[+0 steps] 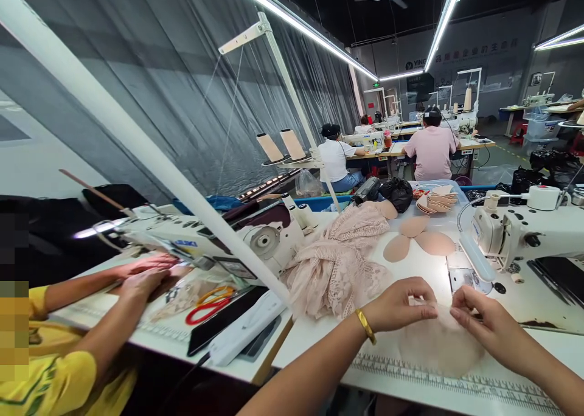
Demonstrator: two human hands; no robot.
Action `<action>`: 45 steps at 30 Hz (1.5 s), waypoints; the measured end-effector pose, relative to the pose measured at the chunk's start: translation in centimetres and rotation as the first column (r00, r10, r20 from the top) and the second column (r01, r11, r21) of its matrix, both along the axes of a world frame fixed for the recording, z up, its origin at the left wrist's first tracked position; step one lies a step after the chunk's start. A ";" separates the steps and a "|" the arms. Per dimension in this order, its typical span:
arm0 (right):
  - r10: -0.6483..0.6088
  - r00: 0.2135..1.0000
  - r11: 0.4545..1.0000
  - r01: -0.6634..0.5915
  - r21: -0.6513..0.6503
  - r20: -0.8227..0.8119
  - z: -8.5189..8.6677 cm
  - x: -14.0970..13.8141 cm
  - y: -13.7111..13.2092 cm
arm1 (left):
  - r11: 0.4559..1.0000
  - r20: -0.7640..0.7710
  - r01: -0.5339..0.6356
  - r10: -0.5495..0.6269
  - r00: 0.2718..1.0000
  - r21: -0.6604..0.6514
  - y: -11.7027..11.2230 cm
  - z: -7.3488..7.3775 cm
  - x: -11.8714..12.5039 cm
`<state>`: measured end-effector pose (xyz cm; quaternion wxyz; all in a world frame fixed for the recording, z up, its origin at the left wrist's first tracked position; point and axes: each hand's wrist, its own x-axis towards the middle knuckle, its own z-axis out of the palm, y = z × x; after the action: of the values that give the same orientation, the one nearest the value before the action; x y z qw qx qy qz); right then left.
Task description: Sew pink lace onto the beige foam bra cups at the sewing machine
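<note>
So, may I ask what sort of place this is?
Probably a garment sewing workshop: in view are a white sewing machine at right, peach thread cones, and a heap of beige lace fabric.

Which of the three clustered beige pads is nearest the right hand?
The rightmost pad, nearest the right sewing machine; the upper pad and left pad lie farther off.

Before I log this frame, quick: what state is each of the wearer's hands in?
Left hand: closed, pinching the sheer fabric at its fingertips.
Right hand: closed, pinching the same sheer fabric.
</note>
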<state>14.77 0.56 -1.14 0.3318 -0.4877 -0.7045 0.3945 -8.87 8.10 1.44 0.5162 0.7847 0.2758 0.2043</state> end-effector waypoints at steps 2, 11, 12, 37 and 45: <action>0.029 0.998 0.994 -0.034 -0.101 -0.050 -0.2 0.3 0.3 | 0.986 0.038 -0.010 0.017 0.999 -0.165 -0.1 0.0 -0.1; -0.085 0.833 0.925 -0.138 -0.354 -0.546 -0.7 0.4 0.8 | 0.996 -0.388 0.009 0.028 0.921 0.094 1.7 -1.0 0.3; -0.087 0.840 0.918 -0.141 -0.371 -0.536 -1.0 0.3 0.9 | 0.977 -0.435 0.003 0.091 0.896 0.212 2.8 -0.6 0.8; -0.224 0.850 0.942 0.064 -0.329 -0.477 -2.4 0.6 1.8 | 0.978 -0.309 -0.204 0.206 0.929 0.037 1.2 4.7 0.6; -0.164 0.932 0.986 0.141 -0.094 -0.323 -1.5 0.3 -0.7 | 0.913 -0.280 -0.060 0.186 0.942 0.403 -2.1 2.8 2.8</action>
<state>15.04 -0.15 -2.67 0.4575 -0.4794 -0.5851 0.4674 -6.07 5.97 4.19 0.2860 0.8745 0.3572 0.1606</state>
